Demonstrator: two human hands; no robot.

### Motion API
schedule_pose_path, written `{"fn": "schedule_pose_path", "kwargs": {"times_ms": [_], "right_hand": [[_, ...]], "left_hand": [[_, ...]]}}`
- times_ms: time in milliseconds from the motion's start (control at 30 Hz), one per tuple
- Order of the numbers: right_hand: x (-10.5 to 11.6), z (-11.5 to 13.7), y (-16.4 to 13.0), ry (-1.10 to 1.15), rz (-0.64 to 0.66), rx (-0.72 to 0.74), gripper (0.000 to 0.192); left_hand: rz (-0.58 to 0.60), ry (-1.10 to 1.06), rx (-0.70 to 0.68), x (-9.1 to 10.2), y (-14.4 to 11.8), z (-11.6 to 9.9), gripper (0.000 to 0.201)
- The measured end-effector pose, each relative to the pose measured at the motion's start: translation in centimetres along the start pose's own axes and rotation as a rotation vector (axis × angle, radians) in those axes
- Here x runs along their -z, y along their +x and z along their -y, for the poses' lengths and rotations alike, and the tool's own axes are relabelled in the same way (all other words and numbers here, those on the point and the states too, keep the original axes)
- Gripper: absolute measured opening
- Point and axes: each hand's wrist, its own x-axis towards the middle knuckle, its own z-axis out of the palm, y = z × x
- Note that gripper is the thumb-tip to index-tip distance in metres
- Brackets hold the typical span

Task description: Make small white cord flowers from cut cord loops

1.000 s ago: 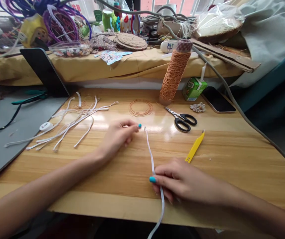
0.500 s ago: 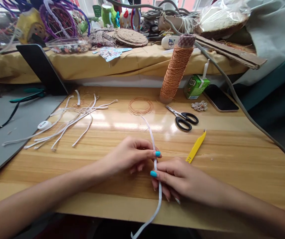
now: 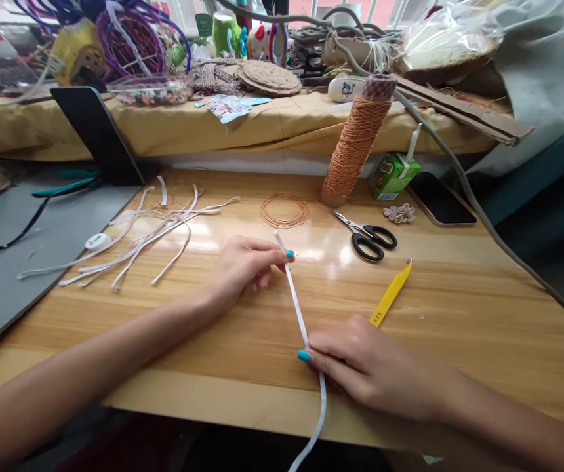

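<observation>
A narrow white fabric strip (image 3: 295,301) runs between my two hands. My left hand (image 3: 250,265) pinches it near its upper end, thumb on top. Lower down, my right hand (image 3: 361,364) grips the same strip between thumb and fingers, and the loose tail hangs past the table's front edge. The stretch between the hands looks straight. Just beyond my left hand lies a coil of thin orange cord (image 3: 284,210). A yellow craft tool (image 3: 390,294) with a pointed metal tip lies beside my right hand, its near end close to my knuckles.
Black-handled scissors (image 3: 368,236), a spool of orange cord (image 3: 358,147), a green drink carton (image 3: 393,176), a beaded piece (image 3: 399,213) and a phone (image 3: 442,198) lie at the back right. Several white strips (image 3: 139,246) spread at left, near a propped dark tablet (image 3: 96,134).
My left hand has slid up and left along the strip toward its end. My right hand has shifted slightly down, so the hands are farther apart. The camera view has shifted a little.
</observation>
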Motion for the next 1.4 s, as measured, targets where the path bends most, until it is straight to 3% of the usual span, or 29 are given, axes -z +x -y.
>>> {"fn": "schedule_pose_path", "kwargs": {"times_ms": [167, 333, 400, 500, 567, 633, 700, 833, 867, 933, 1033, 1167, 1400], "right_hand": [[0.3, -0.1, 0.1, 0.149, 0.039, -0.032, 0.037], [0.4, -0.2, 0.1, 0.401, 0.075, -0.181, 0.034], [0.5, -0.2, 0.1, 0.491, 0.091, -0.214, 0.032], [0.6, -0.3, 0.0, 0.553, 0.134, -0.206, 0.03], [0.7, -0.5, 0.1, 0.6, 0.113, -0.235, 0.032], [0.8, -0.9, 0.2, 0.701, 0.053, -0.277, 0.032], [0.8, -1.4, 0.4, 0.827, 0.008, -0.276, 0.031], [0.7, -1.9, 0.7, 0.935, -0.013, -0.245, 0.031], [0.7, -1.8, 0.7, 0.925, -0.006, -0.238, 0.031], [0.6, -1.5, 0.8, 0.876, 0.02, -0.212, 0.033], [0.6, -0.9, 0.7, 0.751, 0.039, -0.193, 0.035], [0.7, -0.4, 0.7, 0.629, 0.026, -0.235, 0.035], [1.0, -0.5, 0.8, 0.712, 0.025, -0.332, 0.031]], "left_hand": [[-0.043, -0.019, -0.045, 1.1, 1.0, 0.0, 0.019], [-0.072, -0.065, -0.092, 1.0, 1.3, 0.0, 0.016], [-0.141, -0.11, -0.126, 1.8, 1.8, -0.1, 0.015], [-0.354, -0.202, -0.197, 4.2, 3.2, -0.2, 0.012], [-0.412, -0.239, -0.265, 5.7, 3.9, -0.3, 0.009], [-0.389, -0.213, -0.29, 6.3, 4.0, -0.6, 0.011], [-0.283, -0.146, -0.242, 5.7, 3.4, -1.0, 0.017], [0.231, 0.058, 0.064, 2.4, 0.7, -1.7, 0.053], [0.34, 0.08, 0.103, 1.6, 0.0, -1.7, 0.053], [0.436, 0.081, 0.159, 0.2, -1.0, -1.6, 0.044], [0.455, 0.004, 0.211, -0.8, -1.8, -1.2, 0.031], [0.339, -0.157, 0.195, -0.8, -1.8, -1.1, 0.02], [0.205, -0.258, 0.045, -0.5, -1.7, -1.6, 0.009]]}}
